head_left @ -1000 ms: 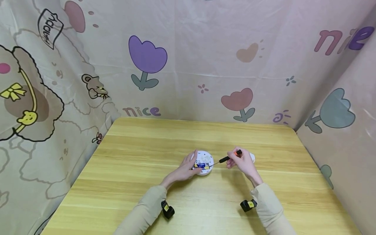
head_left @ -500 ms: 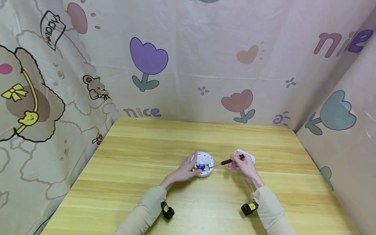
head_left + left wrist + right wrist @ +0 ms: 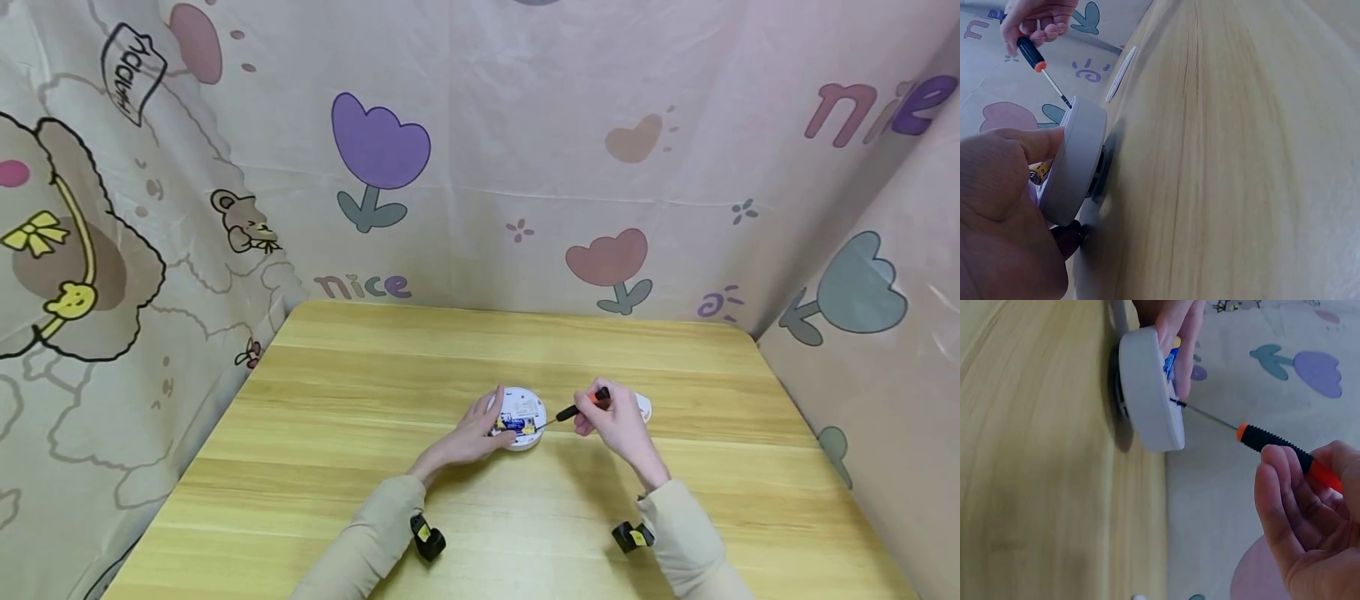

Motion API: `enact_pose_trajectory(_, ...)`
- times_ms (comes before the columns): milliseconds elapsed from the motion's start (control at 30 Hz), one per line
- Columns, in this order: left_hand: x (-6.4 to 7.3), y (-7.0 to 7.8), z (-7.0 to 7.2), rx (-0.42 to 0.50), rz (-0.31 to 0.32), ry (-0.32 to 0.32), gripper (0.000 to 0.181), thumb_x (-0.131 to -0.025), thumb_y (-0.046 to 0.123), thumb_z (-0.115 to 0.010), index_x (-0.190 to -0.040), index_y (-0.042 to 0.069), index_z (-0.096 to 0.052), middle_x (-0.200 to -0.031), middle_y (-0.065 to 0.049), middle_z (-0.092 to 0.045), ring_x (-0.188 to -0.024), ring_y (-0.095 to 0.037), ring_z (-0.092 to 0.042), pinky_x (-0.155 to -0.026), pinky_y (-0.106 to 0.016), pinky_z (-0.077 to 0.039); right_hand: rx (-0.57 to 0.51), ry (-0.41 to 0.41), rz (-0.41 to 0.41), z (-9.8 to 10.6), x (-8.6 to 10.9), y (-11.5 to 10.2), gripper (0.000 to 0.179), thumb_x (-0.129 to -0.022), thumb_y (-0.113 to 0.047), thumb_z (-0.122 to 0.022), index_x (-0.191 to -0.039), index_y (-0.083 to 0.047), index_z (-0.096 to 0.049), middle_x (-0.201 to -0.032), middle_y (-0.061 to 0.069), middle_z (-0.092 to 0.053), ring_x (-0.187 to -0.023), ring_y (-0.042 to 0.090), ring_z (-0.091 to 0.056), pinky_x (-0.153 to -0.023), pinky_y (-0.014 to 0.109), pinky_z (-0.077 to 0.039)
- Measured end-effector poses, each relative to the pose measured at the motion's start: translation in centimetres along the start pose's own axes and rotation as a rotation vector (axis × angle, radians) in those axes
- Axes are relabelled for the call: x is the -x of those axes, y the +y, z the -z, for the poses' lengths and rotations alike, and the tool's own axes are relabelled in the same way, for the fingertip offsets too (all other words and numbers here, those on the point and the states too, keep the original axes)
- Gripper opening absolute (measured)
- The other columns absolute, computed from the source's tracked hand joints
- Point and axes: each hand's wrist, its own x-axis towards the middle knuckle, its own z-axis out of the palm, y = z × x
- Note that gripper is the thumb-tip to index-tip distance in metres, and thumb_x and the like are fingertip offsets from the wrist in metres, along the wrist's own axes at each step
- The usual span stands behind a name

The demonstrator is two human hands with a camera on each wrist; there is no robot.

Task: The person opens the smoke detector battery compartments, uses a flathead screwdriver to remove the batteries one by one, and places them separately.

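A round white battery-powered device (image 3: 529,402) lies on the table with its open battery compartment facing up. A blue-and-yellow battery (image 3: 514,426) shows in that compartment. My left hand (image 3: 468,435) grips the device from the left, thumb across its face; some fingers are hidden in the left wrist view. My right hand (image 3: 619,423) pinches a black-and-orange screwdriver (image 3: 567,412), slanted down leftward. In the right wrist view its dark tip (image 3: 1177,402) meets the face of the device (image 3: 1146,394) near the battery's end (image 3: 1171,361).
A white cover (image 3: 643,407) lies on the wooden table (image 3: 360,375), partly hidden behind my right hand. A patterned curtain (image 3: 487,150) encloses the table's back and sides. Small black cameras with yellow labels hang at both wrists.
My right hand and the screwdriver dipped slightly right, showing more of the white cover, then came back left and up. The tip stays at the compartment; my left hand and the device barely move.
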Motion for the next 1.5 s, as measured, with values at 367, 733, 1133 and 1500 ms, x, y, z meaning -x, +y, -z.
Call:
enact_pose_trajectory(367, 0.0, 0.4, -0.1, -0.012, 0.002, 0.007, 0.086, -0.103, 0.040, -0.051, -0.161, 0.005, 0.001, -0.168, -0.025, -0.001, -0.156, -0.046, -0.006, -0.127, -0.063, -0.007, 0.219, -0.006, 0.111, -0.8, 0.1, -2.0, 0.019, -0.096, -0.005, -0.061, -0.077, -0.005, -0.059, -0.064, 0.005, -0.068, -0.052, 0.008, -0.064, -0.050, 0.024, -0.058)
enact_pose_trajectory(733, 0.0, 0.5, -0.2, -0.057, -0.008, 0.008, 0.086, -0.103, 0.038, -0.051, -0.161, 0.002, 0.001, -0.168, -0.027, -0.001, -0.155, -0.047, -0.006, -0.127, -0.062, -0.009, 0.024, -0.051, -0.049, 0.2, -0.7, -0.6, 0.020, -0.099, -0.008, -0.060, -0.085, 0.007, -0.058, -0.069, 0.021, -0.071, -0.055, 0.024, -0.071, -0.055, 0.036, -0.063)
enact_pose_trajectory(1133, 0.1, 0.5, 0.0, -0.025, -0.013, -0.018, 0.087, -0.103, 0.036, -0.052, -0.160, 0.001, 0.003, -0.167, -0.028, -0.001, -0.155, -0.048, -0.005, -0.127, -0.063, -0.008, -0.356, -0.021, -0.212, 1.4, -0.8, 2.8, 0.018, -0.101, -0.007, -0.056, -0.084, -0.005, -0.054, -0.063, -0.002, -0.070, -0.056, 0.010, -0.069, -0.060, 0.030, -0.064)
enact_pose_trajectory(1500, 0.0, 0.2, 0.2, -0.005, 0.002, -0.038, 0.088, -0.103, 0.041, -0.052, -0.161, 0.005, 0.005, -0.168, -0.026, 0.001, -0.155, -0.047, -0.002, -0.127, -0.063, -0.006, -0.448, 0.014, -0.238, 1.6, -0.6, 3.1, 0.017, -0.101, -0.006, -0.055, -0.085, -0.011, -0.056, -0.065, -0.002, -0.070, -0.058, 0.011, -0.069, -0.061, 0.029, -0.064)
